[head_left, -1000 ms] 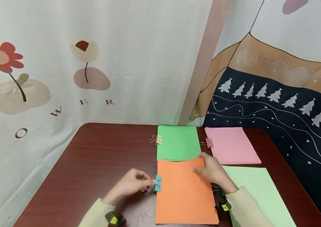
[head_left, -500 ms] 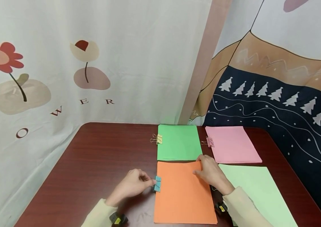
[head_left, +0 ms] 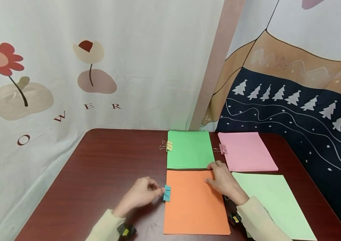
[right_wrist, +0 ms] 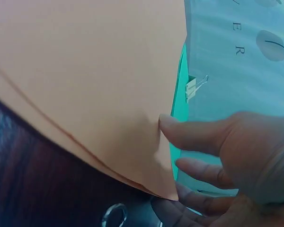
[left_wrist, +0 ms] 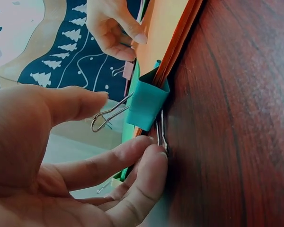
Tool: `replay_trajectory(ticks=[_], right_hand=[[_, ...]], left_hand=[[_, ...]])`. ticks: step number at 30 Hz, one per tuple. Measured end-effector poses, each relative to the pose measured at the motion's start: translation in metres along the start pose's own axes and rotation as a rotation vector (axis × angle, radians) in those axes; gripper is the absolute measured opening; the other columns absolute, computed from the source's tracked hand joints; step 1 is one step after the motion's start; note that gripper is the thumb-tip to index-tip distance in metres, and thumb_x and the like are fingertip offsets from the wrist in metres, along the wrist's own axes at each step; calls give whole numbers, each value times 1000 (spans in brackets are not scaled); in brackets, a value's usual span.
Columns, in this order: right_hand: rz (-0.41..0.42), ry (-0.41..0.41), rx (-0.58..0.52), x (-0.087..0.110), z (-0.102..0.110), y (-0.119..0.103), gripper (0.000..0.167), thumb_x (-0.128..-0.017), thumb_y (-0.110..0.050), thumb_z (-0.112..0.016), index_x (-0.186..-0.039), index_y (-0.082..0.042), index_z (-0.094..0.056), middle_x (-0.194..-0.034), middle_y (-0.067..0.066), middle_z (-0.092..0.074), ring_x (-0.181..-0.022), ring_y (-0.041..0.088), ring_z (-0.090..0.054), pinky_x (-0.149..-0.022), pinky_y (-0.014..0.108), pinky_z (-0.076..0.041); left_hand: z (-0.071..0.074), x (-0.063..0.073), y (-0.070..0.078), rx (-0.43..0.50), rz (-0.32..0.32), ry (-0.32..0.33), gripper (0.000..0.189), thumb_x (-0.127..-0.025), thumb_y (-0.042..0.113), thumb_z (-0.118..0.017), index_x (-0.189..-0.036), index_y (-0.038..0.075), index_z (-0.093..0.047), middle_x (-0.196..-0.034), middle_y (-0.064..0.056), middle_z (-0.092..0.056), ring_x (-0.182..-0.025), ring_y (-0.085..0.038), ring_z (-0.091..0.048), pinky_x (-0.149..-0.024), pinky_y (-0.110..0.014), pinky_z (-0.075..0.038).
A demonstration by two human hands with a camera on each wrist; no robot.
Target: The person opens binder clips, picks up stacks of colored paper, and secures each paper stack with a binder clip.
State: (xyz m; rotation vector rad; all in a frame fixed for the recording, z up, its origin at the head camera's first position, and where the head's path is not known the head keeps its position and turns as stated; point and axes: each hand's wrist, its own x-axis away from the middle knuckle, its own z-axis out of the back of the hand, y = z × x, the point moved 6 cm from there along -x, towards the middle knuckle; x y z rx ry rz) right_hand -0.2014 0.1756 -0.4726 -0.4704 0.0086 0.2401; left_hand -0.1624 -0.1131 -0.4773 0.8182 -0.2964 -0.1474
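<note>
A blue-green binder clip [left_wrist: 149, 101] bites the left edge of a stack of orange paper [head_left: 196, 204], its two wire handles spread apart in the left wrist view. My left hand [head_left: 143, 194] is at those handles, thumb by the upper one and curled fingers against the lower one. Over at the stack's far right corner, my right hand [head_left: 226, 180] holds the paper, with the thumb [right_wrist: 173, 130] on the top sheet and fingers at the edge and below. Loose sheet edges [right_wrist: 75, 142] show along that side.
Behind lies green paper [head_left: 190, 150] with a yellow binder clip [head_left: 169, 146]. Pink paper [head_left: 247, 152] with a pink clip [head_left: 223, 149] is at back right. Pale green paper [head_left: 279, 204] lies partly under the right forearm. A brown table [head_left: 113, 160] meets patterned curtains behind.
The orange stack's front edge has shifted slightly left, and its far edge now lies flatter. Both hands stay at nearly the same spots, the left on the clip and the right at the corner.
</note>
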Motion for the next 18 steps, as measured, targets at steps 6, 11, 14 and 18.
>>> replay_trajectory(ticks=[6,11,14,18], right_hand=[[25,-34,-54,-3,6,2,44,-88,-20,-81,-125,-3,-62,-124,16,-61,-118,36,-57,-95,51,-55],[87,-37,-114,-9,26,6,54,-91,-23,-79,-135,-1,-57,-136,18,-58,-130,41,-54,-103,58,-50],[125,-16,-131,-12,41,11,60,-92,-30,-78,-140,-2,-54,-149,22,-52,-141,45,-45,-110,65,-44],[149,17,-122,-14,62,21,72,-90,-44,-78,-147,-9,-51,-162,19,-39,-147,43,-36,-114,71,-36]], left_hand=[[13,-9,-4,58,-23,105,26,-93,40,-75,-93,14,-76,-85,2,-68,-74,-11,-61,-64,-24,-53],[36,-19,-6,55,-81,269,23,-94,37,-75,-103,16,-77,-95,2,-71,-82,-11,-66,-72,-25,-56],[50,-25,-7,45,-138,343,32,-95,40,-74,-114,14,-74,-110,-4,-71,-92,-19,-71,-80,-33,-62],[70,-31,-7,-36,-227,430,48,-96,47,-70,-131,14,-66,-129,-10,-66,-115,-31,-66,-96,-49,-58]])
